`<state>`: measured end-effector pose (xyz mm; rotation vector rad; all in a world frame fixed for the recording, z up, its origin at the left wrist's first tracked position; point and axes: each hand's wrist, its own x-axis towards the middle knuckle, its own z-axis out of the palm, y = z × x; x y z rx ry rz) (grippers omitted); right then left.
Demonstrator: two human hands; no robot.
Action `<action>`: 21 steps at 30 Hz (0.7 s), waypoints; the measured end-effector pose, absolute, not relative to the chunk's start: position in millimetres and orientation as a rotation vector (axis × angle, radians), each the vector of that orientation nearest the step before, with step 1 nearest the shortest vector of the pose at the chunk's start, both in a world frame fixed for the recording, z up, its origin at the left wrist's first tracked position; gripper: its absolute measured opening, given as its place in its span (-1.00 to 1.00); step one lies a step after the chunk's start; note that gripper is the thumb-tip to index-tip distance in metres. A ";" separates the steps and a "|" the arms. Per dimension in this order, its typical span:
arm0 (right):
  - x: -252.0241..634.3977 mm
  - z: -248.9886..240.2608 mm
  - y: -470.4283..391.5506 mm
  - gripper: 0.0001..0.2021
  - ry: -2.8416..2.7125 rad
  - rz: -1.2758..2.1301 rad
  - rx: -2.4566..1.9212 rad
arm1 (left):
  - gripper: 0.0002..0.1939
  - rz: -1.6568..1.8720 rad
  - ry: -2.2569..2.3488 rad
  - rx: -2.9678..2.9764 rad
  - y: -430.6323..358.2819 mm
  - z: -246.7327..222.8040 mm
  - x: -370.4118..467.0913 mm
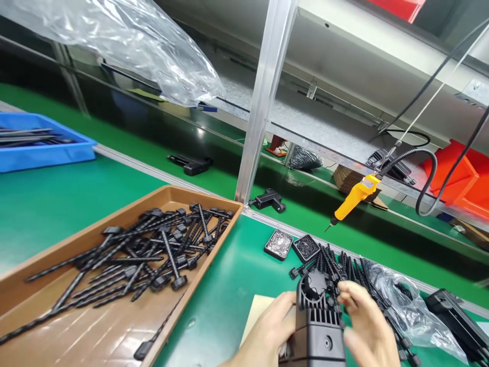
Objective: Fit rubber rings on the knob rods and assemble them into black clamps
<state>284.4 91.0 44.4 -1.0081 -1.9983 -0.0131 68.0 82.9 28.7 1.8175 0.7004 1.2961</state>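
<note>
Upright at the bottom centre stands a black plastic housing (320,334) with vent slots and a round open ring at its top. My left hand (269,329) is wrapped round its left side, over a beige sheet (255,312). On the housing's right is my right hand (369,323), its thumb and forefinger bent near the ring and a pile of black threaded rods (330,262); whether the fingertips hold anything is too small to tell. Two small square trays, one with silvery screws (278,244) and one with black screws (306,248), sit behind the housing.
A brown tray (114,216) of black rods fills the left, with a blue bin (49,158) beyond. A yellow electric screwdriver (355,199) hangs at the right. Clear plastic bag (412,311) and black housings (454,321) lie right. A metal post (263,102) rises centrally.
</note>
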 end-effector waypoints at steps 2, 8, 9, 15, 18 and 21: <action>277.1 53.3 118.1 -0.79 -1.969 0.093 -1.211 | -0.57 1.276 0.703 1.752 89.5 19.8 69.4; 201.0 38.9 230.2 -0.87 -2.337 0.203 -1.469 | -0.63 1.198 0.704 1.593 94.3 6.6 63.0; 189.2 33.1 243.3 -0.86 -2.391 0.218 -1.494 | -0.64 1.185 0.704 1.595 94.5 4.4 62.5; 156.3 7.7 273.2 -0.75 -2.454 0.313 -1.747 | -0.60 1.181 0.677 1.714 95.1 -12.8 65.5; 155.3 0.4 275.8 -0.74 -2.373 0.385 -1.842 | -0.62 1.288 0.620 1.858 90.9 -13.7 65.6; 157.3 -3.7 279.0 -0.74 -2.271 0.470 -1.885 | -0.65 1.404 0.583 1.957 88.8 -9.0 64.7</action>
